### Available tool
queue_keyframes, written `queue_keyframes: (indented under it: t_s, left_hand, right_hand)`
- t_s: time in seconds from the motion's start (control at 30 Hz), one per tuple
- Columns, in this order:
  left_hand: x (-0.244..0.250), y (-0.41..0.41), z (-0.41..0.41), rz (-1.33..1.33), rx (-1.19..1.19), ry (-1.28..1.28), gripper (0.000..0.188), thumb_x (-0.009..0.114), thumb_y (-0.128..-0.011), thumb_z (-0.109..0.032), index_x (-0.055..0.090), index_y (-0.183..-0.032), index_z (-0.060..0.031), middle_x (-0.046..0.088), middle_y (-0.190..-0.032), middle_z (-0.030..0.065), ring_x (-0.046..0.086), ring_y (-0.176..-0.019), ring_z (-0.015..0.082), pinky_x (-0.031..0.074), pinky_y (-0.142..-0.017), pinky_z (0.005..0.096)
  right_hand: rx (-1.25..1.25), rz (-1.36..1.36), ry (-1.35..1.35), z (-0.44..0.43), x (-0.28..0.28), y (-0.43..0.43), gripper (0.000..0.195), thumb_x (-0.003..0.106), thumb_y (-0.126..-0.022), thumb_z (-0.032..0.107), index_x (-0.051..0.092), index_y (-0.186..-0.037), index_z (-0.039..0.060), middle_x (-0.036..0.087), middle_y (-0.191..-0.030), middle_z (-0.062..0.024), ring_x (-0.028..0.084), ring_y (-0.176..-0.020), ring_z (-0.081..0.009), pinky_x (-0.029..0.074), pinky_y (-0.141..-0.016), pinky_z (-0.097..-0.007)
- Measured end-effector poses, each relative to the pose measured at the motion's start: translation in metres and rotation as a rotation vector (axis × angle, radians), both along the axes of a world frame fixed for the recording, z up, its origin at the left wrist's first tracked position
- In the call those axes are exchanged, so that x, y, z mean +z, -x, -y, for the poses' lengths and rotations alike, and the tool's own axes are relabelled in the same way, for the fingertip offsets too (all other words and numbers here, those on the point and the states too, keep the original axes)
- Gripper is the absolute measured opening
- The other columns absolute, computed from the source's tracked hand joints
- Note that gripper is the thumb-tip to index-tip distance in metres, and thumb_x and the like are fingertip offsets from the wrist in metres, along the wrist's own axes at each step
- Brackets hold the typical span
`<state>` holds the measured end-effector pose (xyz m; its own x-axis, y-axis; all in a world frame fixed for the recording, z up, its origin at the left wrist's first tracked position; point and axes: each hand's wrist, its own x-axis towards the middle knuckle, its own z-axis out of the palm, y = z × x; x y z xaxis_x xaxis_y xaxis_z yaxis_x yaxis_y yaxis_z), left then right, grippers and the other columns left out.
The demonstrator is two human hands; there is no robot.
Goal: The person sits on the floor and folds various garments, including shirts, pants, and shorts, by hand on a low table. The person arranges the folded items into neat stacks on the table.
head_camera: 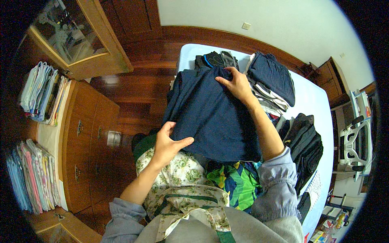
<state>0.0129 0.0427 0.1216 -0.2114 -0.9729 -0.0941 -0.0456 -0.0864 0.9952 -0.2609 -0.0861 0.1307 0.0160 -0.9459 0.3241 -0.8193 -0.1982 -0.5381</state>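
A dark navy cloth garment (212, 121) is spread before me, over the near edge of the bed. My left hand (171, 144) pinches its lower left edge between thumb and fingers. At its upper edge my right hand (238, 83) grips the cloth, thumb and fingers together on a fold. Just beyond lies a black garment with a blue stripe (212, 59). A stack topped by a folded navy garment (270, 76) stands to the right. Below the navy cloth a green patterned garment (240, 182) lies bunched beside my floral apron (182, 170).
Black folded garments (304, 145) lie at the right on the light blue bed sheet (317, 106). To the left stands a wooden cabinet (82, 130) with open glass-paned doors, holding folded cloth stacks (41, 91). A white chair (352, 145) is at the far right.
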Motion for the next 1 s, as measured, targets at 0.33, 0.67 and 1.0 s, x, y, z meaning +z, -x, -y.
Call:
queue_keyframes:
  t_s: [0.33, 0.67, 1.0]
  left_hand:
    - [-0.015, 0.054, -0.061, -0.837, 0.255, -0.281, 0.047, 0.066, -0.075, -0.001, 0.046, -0.117, -0.0031, 0.053, -0.116, 0.0060, 0.049, -0.107, 0.0166, 0.036, -0.096, 0.0322]
    - [-0.012, 0.094, -0.042, -0.540, 0.313, -0.127, 0.044, 0.070, -0.072, -0.008, 0.048, -0.109, 0.0014, 0.055, -0.107, 0.0100, 0.053, -0.094, 0.0191, 0.042, -0.085, 0.0320]
    - [0.120, 0.191, -0.115, -0.110, -0.519, 0.807, 0.098, 0.072, -0.052, -0.009, 0.023, -0.137, -0.0007, 0.051, -0.114, 0.0265, 0.062, -0.076, 0.0338, 0.053, -0.063, 0.0392]
  right_hand:
    - [0.077, -0.032, -0.233, 0.011, -0.002, 0.017, 0.069, 0.067, -0.074, 0.049, 0.053, -0.112, -0.0067, 0.062, -0.097, -0.0220, 0.061, -0.086, -0.0325, 0.047, -0.078, -0.0358]
    - [0.042, 0.090, -0.092, 0.004, -0.011, 0.018, 0.046, 0.057, -0.086, 0.037, 0.053, -0.113, -0.0003, 0.059, -0.105, -0.0203, 0.056, -0.102, -0.0277, 0.043, -0.085, -0.0334]
    - [-0.497, 0.653, 0.480, -0.173, 0.060, 0.070, 0.034, 0.051, -0.090, 0.030, 0.051, -0.109, 0.0017, 0.055, -0.100, -0.0115, 0.053, -0.091, -0.0199, 0.042, -0.082, -0.0320]
